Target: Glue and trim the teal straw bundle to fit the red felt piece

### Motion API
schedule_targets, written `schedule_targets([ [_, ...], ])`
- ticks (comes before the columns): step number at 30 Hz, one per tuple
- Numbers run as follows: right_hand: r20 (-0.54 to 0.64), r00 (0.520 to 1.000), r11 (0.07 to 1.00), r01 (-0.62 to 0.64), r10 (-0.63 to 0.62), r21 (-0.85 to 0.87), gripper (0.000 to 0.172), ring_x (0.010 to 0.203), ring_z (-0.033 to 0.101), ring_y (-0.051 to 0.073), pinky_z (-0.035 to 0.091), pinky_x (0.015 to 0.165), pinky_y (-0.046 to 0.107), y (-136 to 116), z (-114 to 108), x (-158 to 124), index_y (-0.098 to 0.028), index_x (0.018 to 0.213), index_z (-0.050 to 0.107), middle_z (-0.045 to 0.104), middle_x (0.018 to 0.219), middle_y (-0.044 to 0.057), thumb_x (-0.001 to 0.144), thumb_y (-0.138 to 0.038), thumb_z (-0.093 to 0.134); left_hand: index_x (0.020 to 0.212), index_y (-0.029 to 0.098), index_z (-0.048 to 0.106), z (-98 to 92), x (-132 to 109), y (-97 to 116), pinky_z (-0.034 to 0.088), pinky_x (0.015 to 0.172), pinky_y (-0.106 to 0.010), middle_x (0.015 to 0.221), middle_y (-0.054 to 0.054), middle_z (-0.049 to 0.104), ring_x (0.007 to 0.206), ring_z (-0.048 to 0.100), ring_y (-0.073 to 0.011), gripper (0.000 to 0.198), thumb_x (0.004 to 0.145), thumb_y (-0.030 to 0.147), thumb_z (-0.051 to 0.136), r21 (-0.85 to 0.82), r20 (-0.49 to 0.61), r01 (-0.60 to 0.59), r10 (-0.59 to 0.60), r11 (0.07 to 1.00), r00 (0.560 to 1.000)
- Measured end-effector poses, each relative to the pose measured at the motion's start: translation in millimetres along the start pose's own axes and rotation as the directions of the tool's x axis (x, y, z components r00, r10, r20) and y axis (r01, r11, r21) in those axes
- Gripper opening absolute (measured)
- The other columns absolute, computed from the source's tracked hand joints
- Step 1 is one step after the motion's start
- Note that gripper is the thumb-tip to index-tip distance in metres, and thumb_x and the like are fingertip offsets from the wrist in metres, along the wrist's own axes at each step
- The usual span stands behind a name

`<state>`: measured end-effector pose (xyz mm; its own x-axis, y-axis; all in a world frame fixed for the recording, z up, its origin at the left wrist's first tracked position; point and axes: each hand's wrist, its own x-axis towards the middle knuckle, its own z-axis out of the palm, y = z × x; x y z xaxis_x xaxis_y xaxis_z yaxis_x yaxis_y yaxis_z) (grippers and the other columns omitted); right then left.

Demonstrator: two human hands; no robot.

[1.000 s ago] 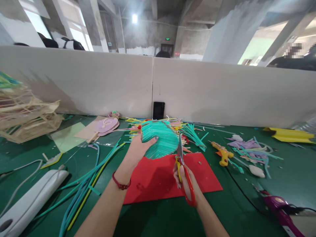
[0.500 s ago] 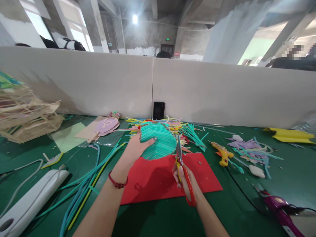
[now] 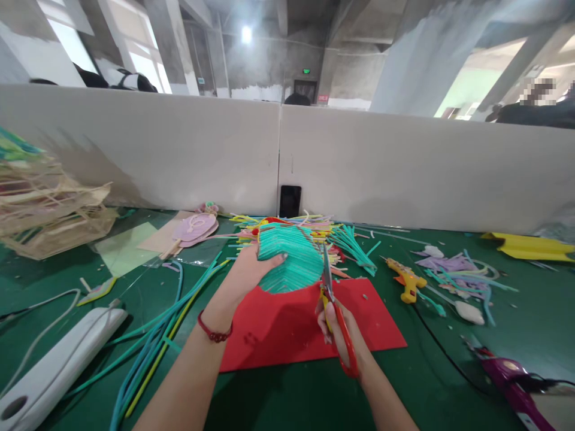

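Note:
My left hand (image 3: 252, 268) grips a turquoise piece (image 3: 294, 260) made of many narrow strips laid side by side, its thumb lying across the front. The piece has a rounded outline and is held up above a red sheet (image 3: 278, 335). In my right hand (image 3: 335, 320) is a pair of scissors (image 3: 345, 341) with red and yellow handles. The scissor blades point away from me, right at the piece's right edge. Whether the blades touch that edge I cannot tell. Behind the piece lies a pile of coloured strips (image 3: 314, 222).
A yellow glue gun (image 3: 406, 281) and a purple tool (image 3: 510, 377) lie at right, with lilac scraps (image 3: 442, 266) nearby. On the left are long blue and green strips (image 3: 153, 335), a white power strip (image 3: 58, 365) and a wooden stick model (image 3: 54, 209). A phone (image 3: 290, 202) leans against the partition (image 3: 404, 167).
The turquoise piece and both hands appear very slightly further right, as does most of the scene. Both grips look the same.

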<state>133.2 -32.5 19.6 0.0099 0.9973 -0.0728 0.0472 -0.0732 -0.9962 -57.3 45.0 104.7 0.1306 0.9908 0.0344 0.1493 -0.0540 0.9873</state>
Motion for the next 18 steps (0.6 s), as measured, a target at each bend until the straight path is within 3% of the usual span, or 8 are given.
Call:
schedule_targets([
  [9, 0.019, 1.0, 1.0, -0.008, 0.009, -0.011, 0.063, 0.041, 0.037, 0.007, 0.032, 0.039, 0.02, -0.4, 0.1, 1.0, -0.017, 0.076, 0.052, 0.041, 0.05, -0.006, 0.072, -0.079, 0.043, 0.102, 0.015, 0.065, -1.2, 0.3, 0.2, 0.052, 0.087, -0.042, 0.105, -0.009, 0.07, 0.097, 0.066, -0.0283, 0.046, 0.068, 0.046, 0.072, 0.022, -0.062, -0.03, 0.032, 0.999, 0.998],
  [18, 0.029, 0.999, 0.999, -0.043, 0.043, 0.007, 0.063, 0.04, 0.037, 0.007, 0.033, 0.038, 0.02, 1.2, -1.0, 0.8, -0.017, 0.076, 0.053, 0.042, 0.05, -0.006, 0.07, -0.08, 0.044, 0.1, 0.017, 0.065, -2.7, 0.2, 2.8, 0.056, 0.08, -0.038, 0.104, -0.007, 0.071, 0.092, 0.067, -0.026, 0.039, 0.07, 0.041, 0.069, 0.032, -0.036, -0.03, 0.031, 0.999, 0.999],
])
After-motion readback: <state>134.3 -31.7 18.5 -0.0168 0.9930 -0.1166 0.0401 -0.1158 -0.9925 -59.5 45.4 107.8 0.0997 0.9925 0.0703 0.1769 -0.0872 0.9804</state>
